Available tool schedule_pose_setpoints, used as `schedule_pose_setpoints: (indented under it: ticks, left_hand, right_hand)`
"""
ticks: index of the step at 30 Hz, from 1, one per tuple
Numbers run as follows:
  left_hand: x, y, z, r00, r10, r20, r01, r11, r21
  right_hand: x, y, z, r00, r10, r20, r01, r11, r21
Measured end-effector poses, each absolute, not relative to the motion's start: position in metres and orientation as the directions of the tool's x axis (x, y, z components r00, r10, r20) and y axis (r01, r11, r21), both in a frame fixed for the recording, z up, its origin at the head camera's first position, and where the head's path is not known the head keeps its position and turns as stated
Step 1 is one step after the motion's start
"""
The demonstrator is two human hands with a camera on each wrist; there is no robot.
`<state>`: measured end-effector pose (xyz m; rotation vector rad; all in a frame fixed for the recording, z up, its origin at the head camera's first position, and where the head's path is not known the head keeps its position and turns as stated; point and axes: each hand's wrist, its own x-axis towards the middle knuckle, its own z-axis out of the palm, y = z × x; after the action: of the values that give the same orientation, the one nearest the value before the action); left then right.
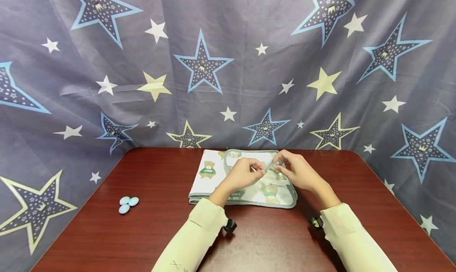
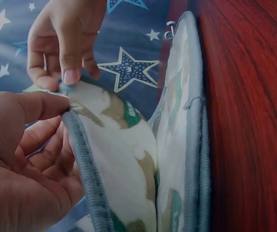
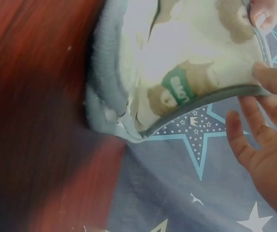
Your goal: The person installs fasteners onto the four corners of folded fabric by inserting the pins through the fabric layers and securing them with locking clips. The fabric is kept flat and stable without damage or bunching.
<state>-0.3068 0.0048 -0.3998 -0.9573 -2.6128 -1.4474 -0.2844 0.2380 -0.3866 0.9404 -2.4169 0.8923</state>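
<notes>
A folded white blanket with a bear print and grey-green binding lies near the table's far edge. Its upper layer is lifted between both hands. My left hand pinches the bound edge between thumb and fingers, as the left wrist view shows closely. My right hand pinches the same raised edge a little further right. Under the right thumb, a small light-blue piece sits at the edge; its kind is unclear. A small pin-like fastener stands on the rim of the lower layer.
Three light-blue oval pieces lie together on the left of the dark red wooden table. A grey-blue curtain with stars hangs right behind the table.
</notes>
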Motion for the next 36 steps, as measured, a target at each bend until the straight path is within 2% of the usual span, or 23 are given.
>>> schedule_pose_setpoints:
  ticks: [12,17,27,33,36]
  left_hand:
    - [-0.303,0.009,-0.402,-0.798,0.529,0.288,0.529,0.387,0.755]
    - [-0.303,0.010,-0.403,-0.800,0.531,0.278,0.521,0.385,0.762]
    - [-0.305,0.010,-0.401,-0.798,0.538,0.270,0.525,0.402,0.750]
    - [-0.308,-0.001,-0.392,-0.756,0.587,0.290,0.584,0.405,0.703]
    - [-0.309,-0.013,-0.387,-0.760,0.578,0.298,0.593,0.428,0.682]
  right_hand:
    - [-0.285,0.239,-0.391,-0.695,-0.448,0.563,-0.699,0.605,-0.382]
    - [-0.286,0.241,-0.393,-0.663,-0.450,0.599,-0.723,0.593,-0.354]
    - [-0.293,0.247,-0.399,-0.531,-0.449,0.718,-0.801,0.543,-0.253]
    - [-0.294,0.246,-0.396,-0.518,-0.467,0.716,-0.808,0.542,-0.231]
    - [-0.294,0.245,-0.394,-0.521,-0.482,0.704,-0.809,0.542,-0.228]
